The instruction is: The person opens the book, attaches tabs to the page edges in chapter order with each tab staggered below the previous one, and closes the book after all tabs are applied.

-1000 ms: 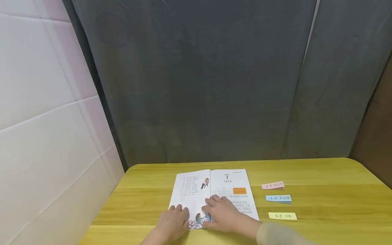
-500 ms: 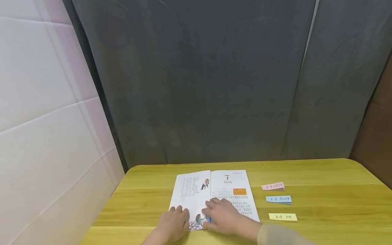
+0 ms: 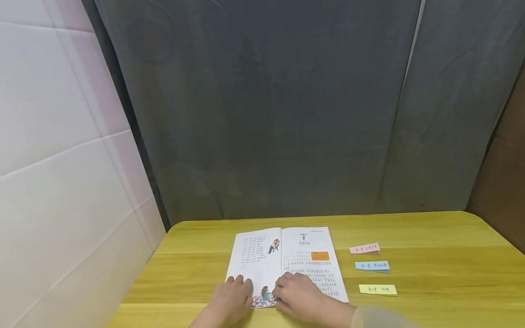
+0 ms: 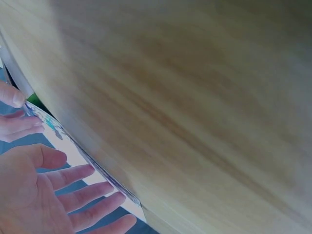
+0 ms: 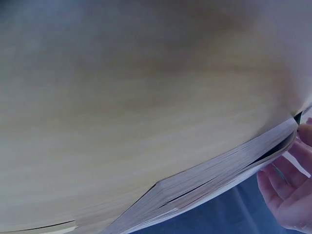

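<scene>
An open book (image 3: 295, 255) with printed pages lies on the wooden table. My left hand (image 3: 231, 298) rests on the lower left of its left page; in the left wrist view the left hand (image 4: 58, 195) has its fingers spread over the page. At the bottom of the spine, my right hand (image 3: 301, 296) lies over the lower right page and the gutter, partly covering a coloured picture. The right wrist view shows the book's page edges (image 5: 209, 180) slightly parted, with the right hand's thumb (image 5: 305, 133) right at the edge by the spine.
To the book's right, three folded paper strips with handwriting stand in a column: pink (image 3: 364, 248), blue (image 3: 372, 266) and yellow (image 3: 378, 289). A dark cloth backdrop (image 3: 279, 136) rises behind the table (image 3: 443, 255), and a white panel (image 3: 74, 205) borders the left.
My right hand has slid down the page toward the book's bottom edge, uncovering more printed lines. The left hand, the book and the paper strips have stayed in place.
</scene>
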Demonstrator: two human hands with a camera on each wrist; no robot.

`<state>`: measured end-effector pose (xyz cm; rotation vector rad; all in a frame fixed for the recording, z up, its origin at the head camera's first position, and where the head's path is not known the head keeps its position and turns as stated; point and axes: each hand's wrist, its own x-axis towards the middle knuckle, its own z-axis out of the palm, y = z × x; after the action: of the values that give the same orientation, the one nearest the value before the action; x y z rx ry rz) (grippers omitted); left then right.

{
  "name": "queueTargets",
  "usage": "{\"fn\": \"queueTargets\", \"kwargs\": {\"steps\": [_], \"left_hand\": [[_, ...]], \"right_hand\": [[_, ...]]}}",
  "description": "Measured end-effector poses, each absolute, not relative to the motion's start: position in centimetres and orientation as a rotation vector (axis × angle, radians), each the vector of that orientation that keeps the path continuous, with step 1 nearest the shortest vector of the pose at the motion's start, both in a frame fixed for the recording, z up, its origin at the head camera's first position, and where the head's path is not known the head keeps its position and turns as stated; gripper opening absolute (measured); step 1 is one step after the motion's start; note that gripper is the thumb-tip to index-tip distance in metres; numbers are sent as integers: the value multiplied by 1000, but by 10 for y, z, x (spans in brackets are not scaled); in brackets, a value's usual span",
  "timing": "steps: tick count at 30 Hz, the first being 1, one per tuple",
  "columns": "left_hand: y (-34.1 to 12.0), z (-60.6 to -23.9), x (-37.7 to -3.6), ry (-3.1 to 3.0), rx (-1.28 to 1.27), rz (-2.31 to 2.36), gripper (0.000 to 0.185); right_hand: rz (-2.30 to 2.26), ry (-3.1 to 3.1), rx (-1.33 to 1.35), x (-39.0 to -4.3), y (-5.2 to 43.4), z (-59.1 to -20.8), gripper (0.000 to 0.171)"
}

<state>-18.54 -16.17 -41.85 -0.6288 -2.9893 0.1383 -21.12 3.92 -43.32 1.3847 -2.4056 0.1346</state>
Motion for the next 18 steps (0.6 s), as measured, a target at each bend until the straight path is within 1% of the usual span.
{"fn": "queueTargets", "kwargs": {"steps": [18], "left_hand": [[-160,-417,-185,-3020,-606,155,20]], "right_hand": [[121,-2317,1363,-209,39,-437,9]]}}
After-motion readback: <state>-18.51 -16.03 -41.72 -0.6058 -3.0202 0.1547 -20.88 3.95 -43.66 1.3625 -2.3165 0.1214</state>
